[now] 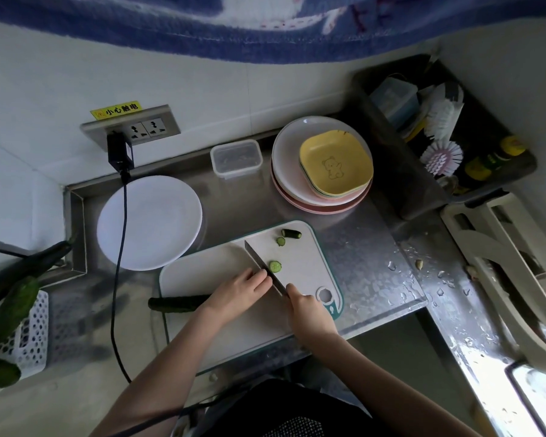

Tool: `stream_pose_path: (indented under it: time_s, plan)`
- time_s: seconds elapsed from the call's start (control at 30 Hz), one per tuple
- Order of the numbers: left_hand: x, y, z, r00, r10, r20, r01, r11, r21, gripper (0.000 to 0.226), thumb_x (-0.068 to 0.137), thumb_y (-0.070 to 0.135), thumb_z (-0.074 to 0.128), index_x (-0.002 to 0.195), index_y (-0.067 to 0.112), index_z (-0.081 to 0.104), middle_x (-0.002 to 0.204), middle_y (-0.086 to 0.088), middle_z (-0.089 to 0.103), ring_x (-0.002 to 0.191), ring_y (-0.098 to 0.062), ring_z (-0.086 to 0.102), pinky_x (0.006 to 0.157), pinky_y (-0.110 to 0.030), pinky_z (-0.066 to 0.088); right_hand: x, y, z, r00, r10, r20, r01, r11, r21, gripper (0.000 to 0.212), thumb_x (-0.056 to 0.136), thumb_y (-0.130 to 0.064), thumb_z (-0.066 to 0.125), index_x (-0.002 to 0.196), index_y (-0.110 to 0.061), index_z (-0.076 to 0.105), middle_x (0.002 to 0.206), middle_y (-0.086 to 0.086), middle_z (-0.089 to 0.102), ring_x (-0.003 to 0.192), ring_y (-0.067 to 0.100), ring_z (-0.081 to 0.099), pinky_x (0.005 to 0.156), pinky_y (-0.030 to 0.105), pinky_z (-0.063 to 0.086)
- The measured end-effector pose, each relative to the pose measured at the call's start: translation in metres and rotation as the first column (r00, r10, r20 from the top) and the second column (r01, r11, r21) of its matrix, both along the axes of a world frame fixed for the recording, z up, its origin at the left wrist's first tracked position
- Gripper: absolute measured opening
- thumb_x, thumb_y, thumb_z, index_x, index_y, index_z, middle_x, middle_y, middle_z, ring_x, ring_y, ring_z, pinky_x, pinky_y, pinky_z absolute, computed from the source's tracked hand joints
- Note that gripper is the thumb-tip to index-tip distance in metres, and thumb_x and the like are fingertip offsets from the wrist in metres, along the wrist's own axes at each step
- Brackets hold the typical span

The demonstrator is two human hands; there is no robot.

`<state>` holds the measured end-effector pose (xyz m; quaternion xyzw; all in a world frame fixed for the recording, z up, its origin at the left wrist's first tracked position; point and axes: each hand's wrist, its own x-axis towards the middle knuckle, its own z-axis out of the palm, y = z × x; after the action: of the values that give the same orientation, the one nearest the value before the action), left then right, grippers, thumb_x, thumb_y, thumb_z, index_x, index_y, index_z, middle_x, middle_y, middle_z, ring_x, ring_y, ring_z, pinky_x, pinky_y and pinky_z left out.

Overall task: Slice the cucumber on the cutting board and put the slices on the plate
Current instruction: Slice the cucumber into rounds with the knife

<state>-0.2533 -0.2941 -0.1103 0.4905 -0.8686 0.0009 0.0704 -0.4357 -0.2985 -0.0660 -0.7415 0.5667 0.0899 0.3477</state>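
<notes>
A dark green cucumber lies across the white cutting board, its left end past the board's edge. My left hand holds it down near the cut end, fingers curled over it. My right hand grips the handle of a knife, whose blade sits at the cucumber's end beside my left fingertips. One slice lies just right of the blade. Another slice and the cut-off tip lie at the board's far edge. The empty white plate stands left of the board.
A stack of plates with a yellow square dish stands behind the board, with a clear lidded container beside it. A black cable hangs from the wall socket across the plate. More cucumbers lean in a white basket at left. Water drops lie at right.
</notes>
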Motion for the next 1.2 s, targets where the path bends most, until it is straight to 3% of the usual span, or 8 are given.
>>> stream_pose_path:
  time_s: [0.1, 0.23, 0.4, 0.6, 0.73, 0.97, 1.1, 1.2]
  plan:
    - [0.003, 0.0, -0.003, 1.0, -0.024, 0.008, 0.024, 1.0, -0.02, 0.043, 0.064, 0.002, 0.059, 0.104, 0.009, 0.045, 0.102, -0.004, 0.04, 0.07, -0.02, 0.061, 0.049, -0.027, 0.053, 0.0, 0.0, 0.004, 0.998, -0.043, 0.055, 0.047, 0.996, -0.076, 0.022, 0.103, -0.031, 0.03, 0.107, -0.011, 0.04, 0.083, 0.016, 0.065, 0.071, 0.037, 0.062, 0.054, 0.038, 0.044]
    - [0.003, 0.001, -0.004, 0.999, -0.016, 0.034, 0.017, 0.999, -0.051, 0.034, 0.075, 0.005, 0.039, 0.107, 0.012, 0.046, 0.1, -0.003, 0.042, 0.071, -0.017, 0.063, 0.054, -0.025, 0.054, 0.003, 0.004, 0.008, 0.996, 0.013, 0.084, -0.002, 0.992, -0.13, 0.024, 0.103, -0.032, 0.031, 0.107, -0.011, 0.042, 0.085, 0.017, 0.066, 0.072, 0.039, 0.061, 0.053, 0.036, 0.037]
    - [0.001, 0.001, 0.002, 0.999, -0.023, 0.039, 0.025, 0.998, -0.065, 0.035, 0.072, 0.007, 0.036, 0.106, 0.012, 0.046, 0.095, -0.003, 0.051, 0.07, -0.018, 0.063, 0.051, -0.024, 0.052, 0.003, 0.006, 0.007, 0.997, 0.028, 0.074, -0.017, 0.988, -0.151, 0.023, 0.103, -0.031, 0.031, 0.108, -0.011, 0.042, 0.086, 0.017, 0.066, 0.073, 0.039, 0.062, 0.054, 0.035, 0.036]
    - [0.002, 0.002, 0.004, 0.999, -0.035, 0.025, 0.037, 0.995, -0.096, 0.049, 0.06, 0.008, 0.068, 0.104, 0.012, 0.046, 0.085, -0.002, 0.066, 0.071, -0.018, 0.065, 0.051, -0.024, 0.052, 0.005, 0.006, 0.006, 0.997, 0.019, 0.072, -0.008, 0.989, -0.147, 0.024, 0.103, -0.031, 0.031, 0.107, -0.011, 0.042, 0.086, 0.019, 0.066, 0.074, 0.039, 0.061, 0.055, 0.035, 0.035]
    - [0.002, 0.0, 0.006, 0.999, -0.026, 0.037, 0.029, 0.995, -0.091, 0.031, 0.072, 0.009, 0.039, 0.102, 0.013, 0.045, 0.084, 0.0, 0.066, 0.071, -0.016, 0.064, 0.05, -0.023, 0.051, 0.007, 0.006, 0.006, 0.998, 0.009, 0.063, -0.001, 0.992, -0.127, 0.023, 0.103, -0.031, 0.031, 0.107, -0.01, 0.042, 0.085, 0.019, 0.066, 0.074, 0.039, 0.061, 0.054, 0.036, 0.038]
    - [0.002, 0.004, 0.008, 1.0, -0.021, -0.013, 0.022, 0.998, 0.065, 0.071, 0.038, 0.004, 0.083, 0.096, 0.012, 0.043, 0.101, -0.003, 0.042, 0.07, -0.019, 0.062, 0.043, -0.025, 0.047, 0.006, 0.009, -0.002, 0.999, 0.022, -0.037, -0.021, 0.999, 0.032, 0.017, 0.095, -0.006, 0.035, 0.11, -0.012, 0.038, 0.093, 0.018, 0.064, 0.082, 0.036, 0.061, 0.067, 0.041, 0.047]
    - [0.004, 0.005, 0.006, 1.0, -0.02, -0.02, 0.021, 0.999, 0.025, 0.059, 0.048, 0.001, 0.07, 0.1, 0.01, 0.044, 0.103, -0.006, 0.042, 0.072, -0.021, 0.064, 0.046, -0.025, 0.05, 0.007, 0.006, -0.002, 1.0, -0.011, -0.004, 0.011, 1.0, 0.0, 0.008, 0.101, -0.017, 0.033, 0.106, -0.013, 0.038, 0.089, 0.018, 0.064, 0.08, 0.036, 0.062, 0.064, 0.04, 0.047]
    - [0.01, 0.008, 0.0, 0.999, -0.037, 0.002, 0.037, 0.999, -0.018, 0.041, 0.066, 0.0, 0.053, 0.105, 0.008, 0.045, 0.106, -0.006, 0.042, 0.083, -0.023, 0.058, 0.051, -0.028, 0.054, 0.006, 0.005, 0.003, 0.997, -0.06, 0.044, 0.063, 0.996, -0.066, 0.022, 0.103, -0.029, 0.03, 0.108, -0.011, 0.04, 0.084, 0.017, 0.065, 0.073, 0.036, 0.061, 0.056, 0.035, 0.041]
